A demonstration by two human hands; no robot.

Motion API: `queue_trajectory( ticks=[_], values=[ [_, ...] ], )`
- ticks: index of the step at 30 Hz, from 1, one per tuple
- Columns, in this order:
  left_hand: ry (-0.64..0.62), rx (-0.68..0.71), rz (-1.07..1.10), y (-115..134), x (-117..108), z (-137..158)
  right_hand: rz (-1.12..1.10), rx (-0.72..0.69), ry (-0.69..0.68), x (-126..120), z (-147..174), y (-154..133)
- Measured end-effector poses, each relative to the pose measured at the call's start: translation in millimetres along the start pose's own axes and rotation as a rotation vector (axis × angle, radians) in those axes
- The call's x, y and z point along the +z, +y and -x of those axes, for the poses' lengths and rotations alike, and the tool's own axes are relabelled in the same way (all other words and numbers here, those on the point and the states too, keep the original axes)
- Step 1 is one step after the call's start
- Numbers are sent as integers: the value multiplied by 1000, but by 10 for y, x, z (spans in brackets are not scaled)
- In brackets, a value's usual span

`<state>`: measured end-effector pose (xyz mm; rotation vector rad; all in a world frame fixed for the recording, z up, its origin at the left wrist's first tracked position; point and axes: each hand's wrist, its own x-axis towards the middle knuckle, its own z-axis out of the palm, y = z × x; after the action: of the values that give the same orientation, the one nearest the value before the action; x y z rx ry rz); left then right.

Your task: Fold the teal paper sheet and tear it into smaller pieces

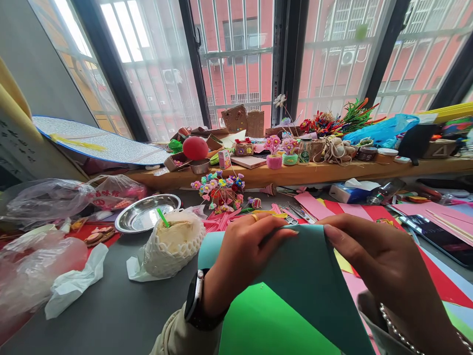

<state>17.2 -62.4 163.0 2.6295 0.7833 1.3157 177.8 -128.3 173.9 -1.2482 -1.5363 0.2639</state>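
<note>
A sheet of teal paper (295,266) is held up over the table, its top edge bent over and its left part curling. My left hand (246,251) pinches that top edge between thumb and fingers. At the right end of the same edge, my right hand (377,251) grips the paper with thumb and bent fingers. Beneath it lies a bright green sheet (264,325), partly covered by the teal one. Right of the hands, pink, red and yellow sheets (439,276) are spread out, partly hidden by my right hand.
Left of my hands stands a coconut (175,236) in white foam netting with a green straw. Behind it is a metal plate (129,222); plastic bags (40,261) lie farther left. A bunch of craft flowers (221,190), scissors (291,220) and a phone (441,236) lie around. Crafts crowd the wooden sill (236,177).
</note>
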Motion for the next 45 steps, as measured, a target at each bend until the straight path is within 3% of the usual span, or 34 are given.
queue_trajectory(
  ticks=[8, 29, 35, 42, 45],
  values=[
    [107, 47, -143, -19, 60, 7, 1, 23, 61, 37, -35, 88],
    [57, -5, -95, -13, 4, -16, 93, -40, 45, 42, -62, 171],
    [70, 43, -83, 18, 10, 4, 94, -53, 2, 62, -78, 98],
    [67, 71, -78, 29, -4, 3, 109, -92, 54, 83, -62, 96],
    [84, 94, -75, 24, 4, 10, 83, -81, 5, 64, -64, 110]
  ],
)
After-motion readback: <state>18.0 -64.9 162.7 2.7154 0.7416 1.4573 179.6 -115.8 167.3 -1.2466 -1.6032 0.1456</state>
